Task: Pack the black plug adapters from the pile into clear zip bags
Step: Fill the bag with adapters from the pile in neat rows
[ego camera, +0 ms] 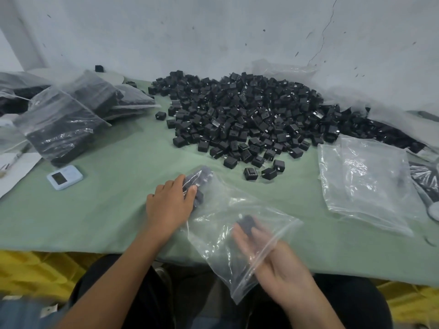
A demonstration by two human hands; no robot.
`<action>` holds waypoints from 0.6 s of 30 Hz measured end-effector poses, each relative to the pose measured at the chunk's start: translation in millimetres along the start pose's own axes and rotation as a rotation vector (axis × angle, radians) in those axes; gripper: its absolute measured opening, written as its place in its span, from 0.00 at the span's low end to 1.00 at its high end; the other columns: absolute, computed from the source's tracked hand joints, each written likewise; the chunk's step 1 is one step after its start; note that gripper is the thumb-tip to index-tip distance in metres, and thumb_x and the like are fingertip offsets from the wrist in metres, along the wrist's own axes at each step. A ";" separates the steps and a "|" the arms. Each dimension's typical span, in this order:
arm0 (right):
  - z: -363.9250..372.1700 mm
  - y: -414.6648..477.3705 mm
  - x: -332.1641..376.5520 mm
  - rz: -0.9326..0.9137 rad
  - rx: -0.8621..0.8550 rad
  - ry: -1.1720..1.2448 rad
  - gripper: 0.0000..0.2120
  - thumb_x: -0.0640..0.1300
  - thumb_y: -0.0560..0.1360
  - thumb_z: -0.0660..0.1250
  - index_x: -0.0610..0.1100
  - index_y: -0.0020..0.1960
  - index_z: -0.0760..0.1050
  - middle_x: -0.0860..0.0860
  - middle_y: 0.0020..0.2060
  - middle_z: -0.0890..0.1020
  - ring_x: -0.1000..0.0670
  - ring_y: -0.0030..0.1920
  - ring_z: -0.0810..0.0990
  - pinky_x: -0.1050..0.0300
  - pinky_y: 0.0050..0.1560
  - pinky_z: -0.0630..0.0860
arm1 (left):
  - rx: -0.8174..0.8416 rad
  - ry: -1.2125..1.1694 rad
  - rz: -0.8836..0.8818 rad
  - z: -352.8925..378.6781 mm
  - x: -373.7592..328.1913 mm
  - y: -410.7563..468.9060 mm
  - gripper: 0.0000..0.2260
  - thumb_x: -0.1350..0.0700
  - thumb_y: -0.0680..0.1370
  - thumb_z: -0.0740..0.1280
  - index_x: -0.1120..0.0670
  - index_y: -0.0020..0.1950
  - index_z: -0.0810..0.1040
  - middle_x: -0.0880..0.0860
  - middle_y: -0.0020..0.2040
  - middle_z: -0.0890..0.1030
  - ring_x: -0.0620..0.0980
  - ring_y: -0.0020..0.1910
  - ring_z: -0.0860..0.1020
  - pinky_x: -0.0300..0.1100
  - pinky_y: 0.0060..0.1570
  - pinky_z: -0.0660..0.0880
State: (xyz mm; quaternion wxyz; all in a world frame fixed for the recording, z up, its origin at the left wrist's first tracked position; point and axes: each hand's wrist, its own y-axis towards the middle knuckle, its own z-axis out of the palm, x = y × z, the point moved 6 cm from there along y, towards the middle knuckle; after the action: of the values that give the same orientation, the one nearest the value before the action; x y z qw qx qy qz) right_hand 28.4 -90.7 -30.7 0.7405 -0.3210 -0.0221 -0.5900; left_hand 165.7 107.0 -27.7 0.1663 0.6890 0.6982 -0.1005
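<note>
Scuffed white wall, green-covered table

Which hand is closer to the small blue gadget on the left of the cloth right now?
Left. The left hand rests on the far end of the bag, a little right of the blue gadget. The right hand is farther right, at the mouth of the bag.

one left hand, one right hand, 6 o'clock; one clear zip bag between them; one adapter pile, 12 o'clock, uncountable; at least three filled bags, 10 o'clock; one empty-bag stack, 3 o'clock, number unclear; one blue device, 9 o'clock.
</note>
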 end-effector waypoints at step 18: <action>53.1 108.5 -14.2 -0.481 -0.055 -1.265 0.09 0.38 0.80 0.65 0.49 0.58 0.75 0.53 0.51 0.83 0.52 0.39 0.86 0.56 0.39 0.83 | -0.018 -0.032 -0.005 0.8 1.7 0.7 0.20 0.40 0.82 0.53 0.46 0.71 0.68 0.53 0.66 0.76 0.58 0.64 0.72 0.54 0.60 0.66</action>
State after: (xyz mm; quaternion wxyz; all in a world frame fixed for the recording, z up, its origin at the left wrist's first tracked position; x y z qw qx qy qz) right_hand 138.8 -41.3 -43.3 0.4247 -0.6094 -0.5068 -0.4374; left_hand 166.5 108.3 -29.0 0.1831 0.6841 0.6981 -0.1057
